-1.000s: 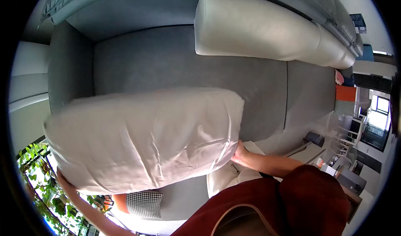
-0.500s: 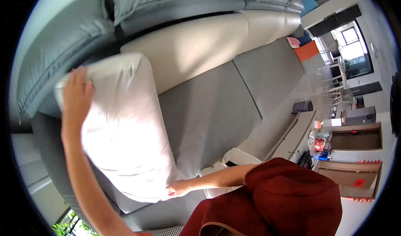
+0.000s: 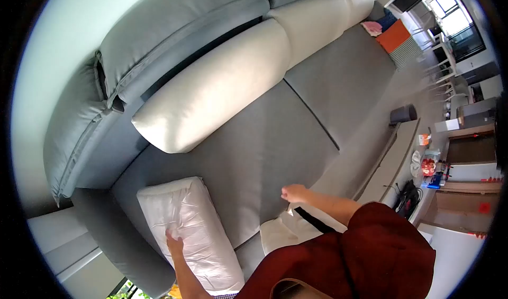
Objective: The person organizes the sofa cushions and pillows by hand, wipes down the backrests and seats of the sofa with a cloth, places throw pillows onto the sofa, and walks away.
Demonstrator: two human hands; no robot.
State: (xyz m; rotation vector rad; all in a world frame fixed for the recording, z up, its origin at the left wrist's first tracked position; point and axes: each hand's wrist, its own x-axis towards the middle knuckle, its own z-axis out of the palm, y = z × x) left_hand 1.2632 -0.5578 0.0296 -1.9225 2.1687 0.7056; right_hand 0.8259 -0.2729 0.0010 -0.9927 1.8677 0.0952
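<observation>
My left hand [image 3: 174, 242] rests on a white cushion [image 3: 197, 225], its thumb and fingers apart. That cushion lies on the grey sofa seat, beside the dark grey armrest [image 3: 119, 235]. My right hand [image 3: 295, 193] is off the white cushion, curled into a loose fist over the sofa's front edge, and nothing shows in it. Just below this hand lies a cream cushion [image 3: 278, 233] with a black strip, partly covered by my dark red clothing.
Long cream back cushions [image 3: 217, 87] lean along the grey backrest [image 3: 185, 39]. An orange cushion [image 3: 394, 35] sits at the far sofa end. A dark bin [image 3: 403, 114] and a low cabinet [image 3: 389, 164] with cables and small items stand across the floor.
The white cushion has gone from raised between both hands to lying lower on the seat near the armrest. My right hand has let go and moved right; my left has moved down onto its top.
</observation>
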